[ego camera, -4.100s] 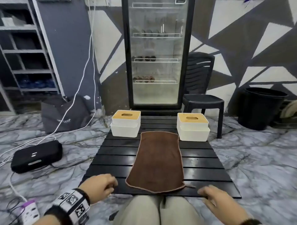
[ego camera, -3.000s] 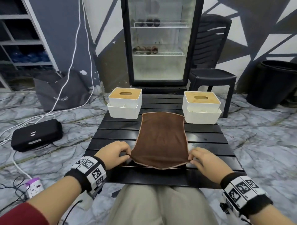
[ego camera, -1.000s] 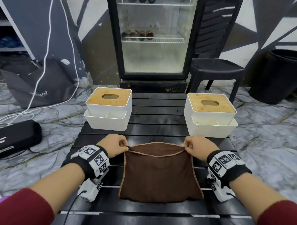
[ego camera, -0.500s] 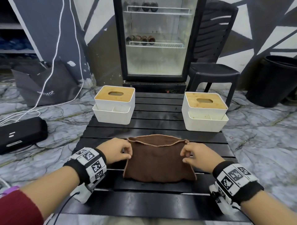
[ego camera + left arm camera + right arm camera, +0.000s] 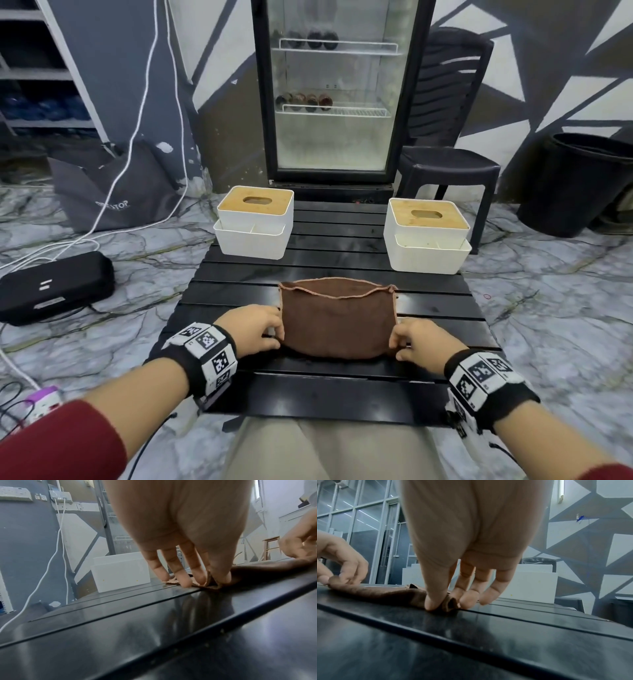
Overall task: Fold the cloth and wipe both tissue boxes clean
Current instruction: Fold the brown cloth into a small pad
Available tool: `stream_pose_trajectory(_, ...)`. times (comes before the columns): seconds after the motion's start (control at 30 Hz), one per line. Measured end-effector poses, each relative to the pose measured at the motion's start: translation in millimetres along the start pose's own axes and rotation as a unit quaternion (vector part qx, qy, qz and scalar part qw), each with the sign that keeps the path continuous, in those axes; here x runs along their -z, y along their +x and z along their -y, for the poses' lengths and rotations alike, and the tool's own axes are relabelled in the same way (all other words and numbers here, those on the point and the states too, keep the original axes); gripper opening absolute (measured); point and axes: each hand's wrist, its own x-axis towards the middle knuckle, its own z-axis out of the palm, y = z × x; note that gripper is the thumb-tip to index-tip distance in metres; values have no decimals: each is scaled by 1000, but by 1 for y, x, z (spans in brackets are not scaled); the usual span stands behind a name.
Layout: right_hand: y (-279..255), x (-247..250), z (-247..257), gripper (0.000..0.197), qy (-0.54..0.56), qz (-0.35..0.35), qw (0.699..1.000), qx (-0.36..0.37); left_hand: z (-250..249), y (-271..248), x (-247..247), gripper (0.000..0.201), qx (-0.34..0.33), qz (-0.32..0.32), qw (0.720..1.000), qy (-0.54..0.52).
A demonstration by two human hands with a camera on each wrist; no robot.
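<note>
Pinching the folded brown cloth [image 5: 337,318] at its near corners, you are holding it with left hand [image 5: 251,330] and right hand [image 5: 419,344] on the black table [image 5: 342,394]; two tissue boxes [image 5: 255,224] are standing at the far end.

A shop or café back room: a glass-door display fridge [image 5: 334,92] (bottles on its shelves), a plastic chair [image 5: 448,137] beside it, metal shelving [image 5: 41,68] left.

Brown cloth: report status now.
Left hand and right hand each pinch a near corner of the brown microfibre cloth. Cloth folded once on the black slatted table. Nothing blocks either white bamboo-lidded tissue box.
</note>
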Motion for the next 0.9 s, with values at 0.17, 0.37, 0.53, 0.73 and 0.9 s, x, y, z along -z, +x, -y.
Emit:
stream_pose_trajectory(0.17,-12,10,2,10,15,-30,999,-7,-2,-10,4,14,15,-44,999,-18)
stream_pose_trajectory(0.37,-35,28,5,10,38,-32,999,21,3,-25,15,8,2,-64,995,-72)
stream_pose_trajectory(0.53,-41,35,3,6,45,-16,998,27,2,-25,23,4,7,-32,995,-96)
stream_pose_trajectory(0.73,-16,33,-6,18,68,-85,994,-5,8,1,18,5,75,-75,988,-114)
stream_pose_trajectory(0.9,14,31,-11,18,76,-118,990,-30,19,27,13,2,127,-92,980,-125)
